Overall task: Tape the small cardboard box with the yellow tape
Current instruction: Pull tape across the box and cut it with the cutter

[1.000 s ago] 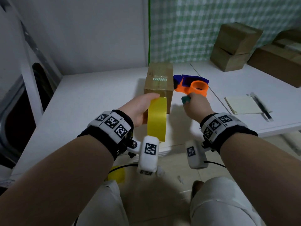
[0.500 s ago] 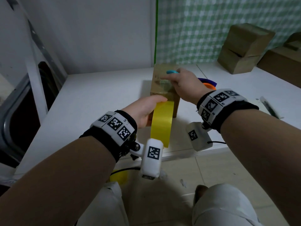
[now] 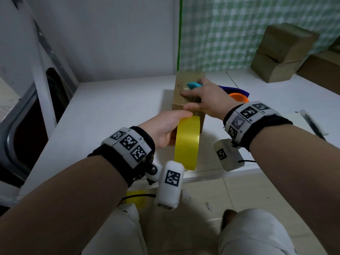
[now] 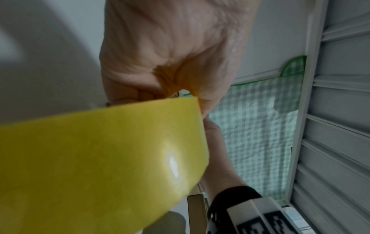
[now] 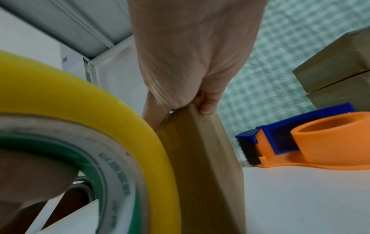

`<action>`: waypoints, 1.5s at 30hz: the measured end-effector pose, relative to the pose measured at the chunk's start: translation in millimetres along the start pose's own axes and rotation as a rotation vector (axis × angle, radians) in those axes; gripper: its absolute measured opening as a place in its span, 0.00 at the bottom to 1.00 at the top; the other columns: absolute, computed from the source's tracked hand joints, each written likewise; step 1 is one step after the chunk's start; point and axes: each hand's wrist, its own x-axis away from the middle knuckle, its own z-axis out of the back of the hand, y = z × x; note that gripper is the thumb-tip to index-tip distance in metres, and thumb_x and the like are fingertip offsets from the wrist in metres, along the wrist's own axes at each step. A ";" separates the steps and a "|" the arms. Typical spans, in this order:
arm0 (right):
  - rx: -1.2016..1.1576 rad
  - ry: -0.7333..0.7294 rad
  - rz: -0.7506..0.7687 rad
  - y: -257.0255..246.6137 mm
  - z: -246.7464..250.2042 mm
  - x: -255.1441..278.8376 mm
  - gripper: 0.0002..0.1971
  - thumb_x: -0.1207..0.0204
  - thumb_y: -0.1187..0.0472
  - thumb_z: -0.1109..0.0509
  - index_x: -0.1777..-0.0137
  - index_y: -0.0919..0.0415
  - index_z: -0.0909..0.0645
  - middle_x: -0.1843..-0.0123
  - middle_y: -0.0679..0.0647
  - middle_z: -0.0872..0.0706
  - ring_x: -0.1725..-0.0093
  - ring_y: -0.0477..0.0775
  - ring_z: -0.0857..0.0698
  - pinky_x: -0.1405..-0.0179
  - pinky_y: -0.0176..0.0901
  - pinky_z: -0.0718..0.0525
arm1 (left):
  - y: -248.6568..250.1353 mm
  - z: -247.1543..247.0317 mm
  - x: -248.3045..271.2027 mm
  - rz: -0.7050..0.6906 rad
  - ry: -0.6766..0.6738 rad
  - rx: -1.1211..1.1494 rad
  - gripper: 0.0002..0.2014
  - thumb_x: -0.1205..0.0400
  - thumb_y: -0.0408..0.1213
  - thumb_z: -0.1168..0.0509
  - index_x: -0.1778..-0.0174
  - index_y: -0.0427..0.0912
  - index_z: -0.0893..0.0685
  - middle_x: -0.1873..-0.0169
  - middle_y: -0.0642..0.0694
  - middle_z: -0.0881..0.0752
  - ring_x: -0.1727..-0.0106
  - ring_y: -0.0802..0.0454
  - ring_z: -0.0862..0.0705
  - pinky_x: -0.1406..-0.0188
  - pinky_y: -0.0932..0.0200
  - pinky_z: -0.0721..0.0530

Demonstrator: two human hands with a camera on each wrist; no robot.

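The small cardboard box stands on the white table, also seen edge-on in the right wrist view. My left hand grips the yellow tape roll, thumb over its top, and holds it upright against the box's near face. In the wrist views the roll fills the foreground. My right hand lies on the box's top with its thumb along the near edge. It holds a small teal tool that sticks out past the fingers. Any tape strip on the box is hidden.
An orange and blue tape dispenser lies just right of the box. Two stacked cardboard boxes stand at the back right, and a pen lies at the right. The table's front edge runs just under the roll.
My right hand rose from the table beside the dispenser and came down on the box's top, carrying the teal tool. The left hand and roll stayed put.
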 end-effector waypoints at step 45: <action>0.203 -0.219 0.086 -23.2 30.0 35.1 0.06 0.17 0.54 0.40 0.51 0.55 0.27 0.57 0.50 0.23 0.62 0.49 0.25 0.72 0.36 0.33 | -11.4 -5.7 13.6 -0.047 0.121 0.188 0.07 0.18 0.40 0.37 0.57 0.40 0.19 0.69 0.42 0.17 0.69 0.47 0.17 0.65 0.54 0.17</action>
